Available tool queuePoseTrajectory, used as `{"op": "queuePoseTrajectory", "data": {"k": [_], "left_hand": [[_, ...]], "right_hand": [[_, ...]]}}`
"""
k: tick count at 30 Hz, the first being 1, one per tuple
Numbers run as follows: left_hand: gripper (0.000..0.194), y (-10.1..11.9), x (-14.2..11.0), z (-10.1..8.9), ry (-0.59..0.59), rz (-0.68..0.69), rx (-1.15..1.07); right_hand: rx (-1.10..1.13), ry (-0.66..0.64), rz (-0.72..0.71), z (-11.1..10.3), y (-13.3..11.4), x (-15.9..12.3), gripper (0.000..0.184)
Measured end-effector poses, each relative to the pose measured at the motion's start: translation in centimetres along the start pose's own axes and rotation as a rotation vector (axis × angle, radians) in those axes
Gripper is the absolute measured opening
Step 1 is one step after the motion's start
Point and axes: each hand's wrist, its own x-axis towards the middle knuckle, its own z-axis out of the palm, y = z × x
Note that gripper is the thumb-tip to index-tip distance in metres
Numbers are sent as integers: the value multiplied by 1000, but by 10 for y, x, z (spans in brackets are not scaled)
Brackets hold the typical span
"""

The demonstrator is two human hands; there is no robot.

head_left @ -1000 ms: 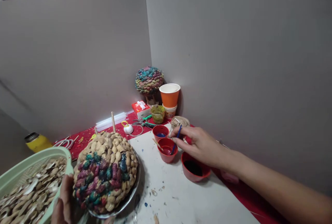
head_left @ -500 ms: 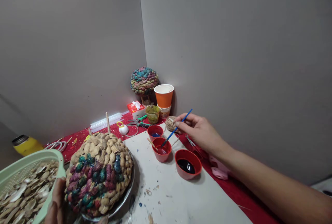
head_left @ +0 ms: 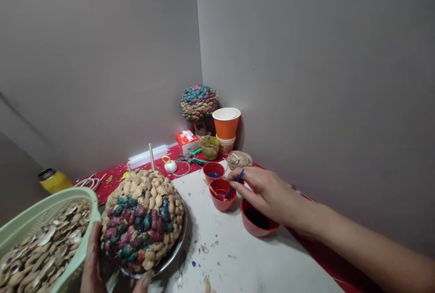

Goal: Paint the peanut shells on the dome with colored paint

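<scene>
My left hand [head_left: 92, 261] is at the bottom left, curled around a shiny metal bowl [head_left: 171, 259], with fingers at one side and the thumb near the front rim. A dome covered in peanut shells [head_left: 144, 216] rests in that bowl, partly painted purple, teal and red. My right hand [head_left: 265, 191] pinches a blue paintbrush [head_left: 239, 176], its tip down in a red cup of reddish paint [head_left: 222, 205]. A small wooden stick [head_left: 208, 185] leans in the same cup. Beneath my right hand, a red cup of dark liquid [head_left: 253, 227] is partly hidden.
Another red cup [head_left: 213, 169] holds blue paint. A green basket of shells [head_left: 97, 207] stands left. Behind are twine [head_left: 239, 159], an orange paper cup [head_left: 226, 126], a yellow-green tub [head_left: 210, 148], pliers [head_left: 193, 159] and a finished-looking coloured dome [head_left: 200, 103] beside grey walls.
My right hand has come down and closer over the cups, now covering part of the dark liquid. The brush stands lower in the reddish cup. The whole view has shifted, moving things rightward.
</scene>
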Motion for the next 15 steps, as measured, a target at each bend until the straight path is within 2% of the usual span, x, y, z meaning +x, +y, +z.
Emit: {"op": "queuePoseTrajectory", "data": {"k": [3, 6, 10, 15], "left_hand": [[105, 16, 4, 2, 32, 8, -6], [105, 26, 6, 4, 34, 31, -14], [103, 28, 4, 5, 40, 23, -16], [106, 22, 1, 5, 43, 73, -14]], "right_hand": [[-142, -81, -112, -3, -5, -3, 21], [-101, -80, -104, -5, -5, -2, 20], [-88, -20, -61, -4, -2, -2, 21], [-24, -38, -9, -1, -1, -2, 22]]}}
